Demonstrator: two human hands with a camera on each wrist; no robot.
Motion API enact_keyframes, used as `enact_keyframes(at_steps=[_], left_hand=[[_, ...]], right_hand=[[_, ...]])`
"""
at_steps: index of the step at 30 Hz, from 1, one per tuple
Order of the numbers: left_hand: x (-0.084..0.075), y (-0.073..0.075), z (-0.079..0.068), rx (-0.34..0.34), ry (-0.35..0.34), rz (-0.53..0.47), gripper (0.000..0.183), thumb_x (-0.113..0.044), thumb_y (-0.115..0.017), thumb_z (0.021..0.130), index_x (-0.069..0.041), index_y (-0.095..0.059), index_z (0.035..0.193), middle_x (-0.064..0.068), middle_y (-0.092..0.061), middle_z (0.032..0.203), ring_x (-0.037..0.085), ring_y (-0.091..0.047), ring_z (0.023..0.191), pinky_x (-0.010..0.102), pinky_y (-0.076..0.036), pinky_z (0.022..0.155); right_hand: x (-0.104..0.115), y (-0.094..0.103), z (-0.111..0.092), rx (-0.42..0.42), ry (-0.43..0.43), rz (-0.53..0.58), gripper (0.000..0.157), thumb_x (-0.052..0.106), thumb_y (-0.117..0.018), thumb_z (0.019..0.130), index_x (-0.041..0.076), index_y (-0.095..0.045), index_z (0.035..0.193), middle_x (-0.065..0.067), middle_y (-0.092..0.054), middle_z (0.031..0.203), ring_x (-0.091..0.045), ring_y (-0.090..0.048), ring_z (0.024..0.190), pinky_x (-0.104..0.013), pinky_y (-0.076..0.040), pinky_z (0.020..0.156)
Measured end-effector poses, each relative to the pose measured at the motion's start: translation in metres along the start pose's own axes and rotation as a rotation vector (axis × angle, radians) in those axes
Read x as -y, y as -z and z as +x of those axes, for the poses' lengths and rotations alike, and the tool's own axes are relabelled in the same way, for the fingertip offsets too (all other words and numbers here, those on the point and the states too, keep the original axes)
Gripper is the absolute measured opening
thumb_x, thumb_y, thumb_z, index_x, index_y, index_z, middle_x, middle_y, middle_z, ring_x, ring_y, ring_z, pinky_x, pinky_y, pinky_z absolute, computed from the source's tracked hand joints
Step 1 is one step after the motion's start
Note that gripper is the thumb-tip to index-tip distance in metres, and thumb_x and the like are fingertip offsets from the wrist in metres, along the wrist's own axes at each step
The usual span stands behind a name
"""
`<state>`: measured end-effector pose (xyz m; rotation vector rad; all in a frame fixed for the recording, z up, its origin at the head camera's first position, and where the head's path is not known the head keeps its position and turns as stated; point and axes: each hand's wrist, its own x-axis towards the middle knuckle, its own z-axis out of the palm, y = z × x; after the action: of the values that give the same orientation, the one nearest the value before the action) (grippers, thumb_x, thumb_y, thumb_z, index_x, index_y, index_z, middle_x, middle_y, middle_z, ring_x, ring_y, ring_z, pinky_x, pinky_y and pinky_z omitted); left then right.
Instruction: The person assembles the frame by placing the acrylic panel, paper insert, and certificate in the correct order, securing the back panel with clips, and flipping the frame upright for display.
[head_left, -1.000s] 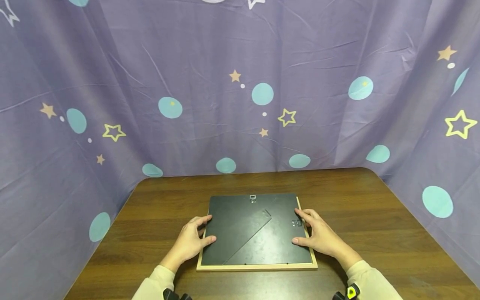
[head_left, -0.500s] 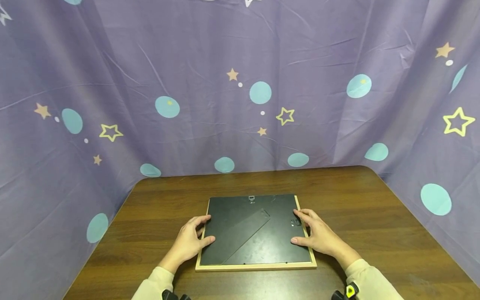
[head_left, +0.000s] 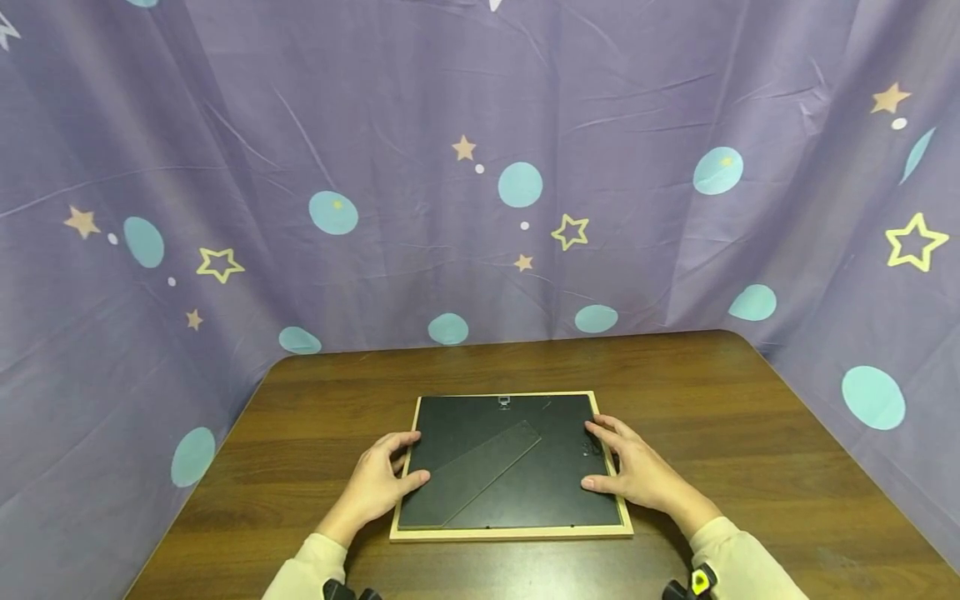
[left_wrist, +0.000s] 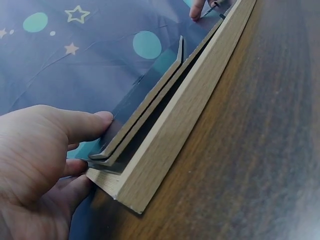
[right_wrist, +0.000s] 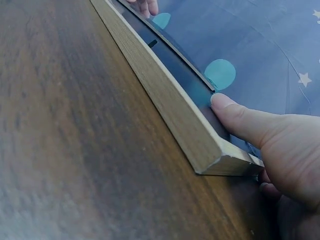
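A light wooden picture frame (head_left: 517,533) lies face down on the table. Its black backing board (head_left: 487,467) sits over the opening, with a slanted stand leg (head_left: 495,475) and a metal hanger (head_left: 504,402) on it. My left hand (head_left: 378,479) grips the board at its left edge, thumb on top. On the opposite edge my right hand (head_left: 641,471) grips it likewise, thumb flat on the black surface. In the left wrist view, a narrow gap shows between the board's edge (left_wrist: 155,107) and the wooden rim (left_wrist: 170,117). The fingers beneath are partly hidden.
The brown wood-grain table (head_left: 750,467) extends around the frame on all sides. Behind and beside it hangs a purple curtain (head_left: 420,275) with stars and blue dots. Pale sleeves with black wrist straps (head_left: 682,590) show at the near edge.
The board's far edge has come down, so the frame's far wooden rim now shows behind it. Both hands stay almost in place on the sides.
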<state>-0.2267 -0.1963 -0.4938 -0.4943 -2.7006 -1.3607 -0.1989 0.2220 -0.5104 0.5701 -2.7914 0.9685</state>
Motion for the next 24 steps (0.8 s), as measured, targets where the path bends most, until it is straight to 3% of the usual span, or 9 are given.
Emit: enact_keyframes(at_steps=[17,24], left_hand=[[-0.0015,0.0,-0.0001,0.004,-0.062,0.128,0.064,-0.015,-0.085,0.073,-0.003,-0.057,0.13,0.01,-0.058,0.126,0.026,-0.057,0.115,0.029,-0.052,0.087],[-0.0042,0.0016,-0.0042,0.005,-0.127,0.355,0.063,-0.031,-0.079,0.08,-0.007,-0.057,0.133,0.012,-0.058,0.13,0.028,-0.058,0.115,0.041,-0.048,0.094]], right_hand=[[-0.0016,0.0015,0.0001,0.038,-0.023,0.012,0.092,0.054,-0.078,0.073,0.008,-0.042,0.145,-0.013,-0.032,0.152,-0.035,-0.038,0.133,-0.051,-0.042,0.099],[-0.0019,0.0013,0.0006,0.029,-0.008,0.005,0.094,0.055,-0.078,0.072,0.008,-0.042,0.145,-0.013,-0.033,0.151,-0.035,-0.04,0.132,-0.051,-0.042,0.098]])
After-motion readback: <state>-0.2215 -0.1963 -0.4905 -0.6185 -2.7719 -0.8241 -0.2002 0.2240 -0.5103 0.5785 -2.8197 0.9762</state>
